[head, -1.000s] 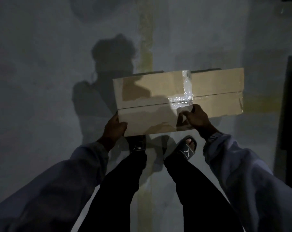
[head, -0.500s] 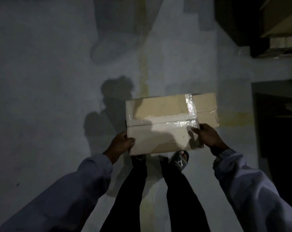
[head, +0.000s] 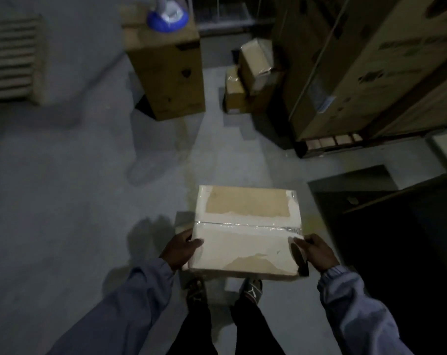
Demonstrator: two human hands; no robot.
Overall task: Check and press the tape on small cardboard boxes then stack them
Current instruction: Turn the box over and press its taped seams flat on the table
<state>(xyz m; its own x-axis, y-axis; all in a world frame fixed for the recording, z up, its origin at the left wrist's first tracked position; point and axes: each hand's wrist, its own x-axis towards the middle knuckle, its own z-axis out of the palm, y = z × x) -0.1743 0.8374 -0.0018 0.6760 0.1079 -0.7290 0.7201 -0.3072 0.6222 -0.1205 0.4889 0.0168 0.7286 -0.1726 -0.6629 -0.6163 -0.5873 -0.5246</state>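
You are holding a small cardboard box (head: 246,231) out in front of you, above the grey floor (head: 63,201), with a hand on each side. Your left hand (head: 180,249) is clamped on the box's left edge, thumb lying over the top face and the other fingers hidden behind the side. Your right hand (head: 316,252) grips the right edge the same way, thumb pointing inward across the top near the corner. Both wrists come out of pale grey-blue sleeves (head: 353,303).

The box's top face is turned up toward you. A strip of clear tape (head: 255,226) runs left to right along the centre seam and glints at its right end, close to your right thumb. Parts of the top look pale and glossy, with bare brown card showing in a patch at the far half and a smaller one at the near edge (the light is dim, so whether the tape lies flat everywhere is hard to tell).

Below the box your feet stand in dark slides (head: 252,289) on the floor.

Farther off, a tall carton (head: 168,73) stands upright with a blue-and-white object (head: 167,17) on top. To its right, a few small taped boxes (head: 248,75) are piled unevenly, one tilted, beside large printed cartons (head: 358,67) at the right.
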